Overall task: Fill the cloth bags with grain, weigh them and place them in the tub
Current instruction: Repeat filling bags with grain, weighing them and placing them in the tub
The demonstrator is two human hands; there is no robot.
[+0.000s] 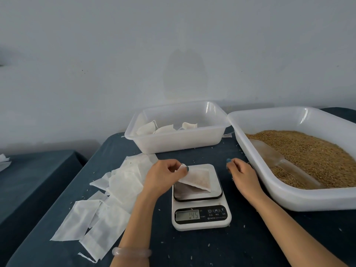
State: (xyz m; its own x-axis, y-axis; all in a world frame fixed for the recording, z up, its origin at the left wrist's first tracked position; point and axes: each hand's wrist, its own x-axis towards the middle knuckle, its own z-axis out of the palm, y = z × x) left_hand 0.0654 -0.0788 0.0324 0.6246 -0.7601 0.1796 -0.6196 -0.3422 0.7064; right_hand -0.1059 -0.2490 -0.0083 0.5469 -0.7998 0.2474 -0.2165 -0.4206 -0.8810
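A filled white cloth bag lies on the platform of a white kitchen scale; the display is lit. My left hand pinches the bag's upper left corner. My right hand hovers to the right of the scale with fingers curled, pinching something too small to make out. Behind the scale stands a translucent tub holding three filled bags. On the right, a big white tub holds brown grain with a clear scoop lying in it.
Several empty white cloth bags lie spread over the dark blue tablecloth on the left. Loose grains dot the cloth around the scale. A second dark table stands lower at the far left. A pale wall is right behind the tubs.
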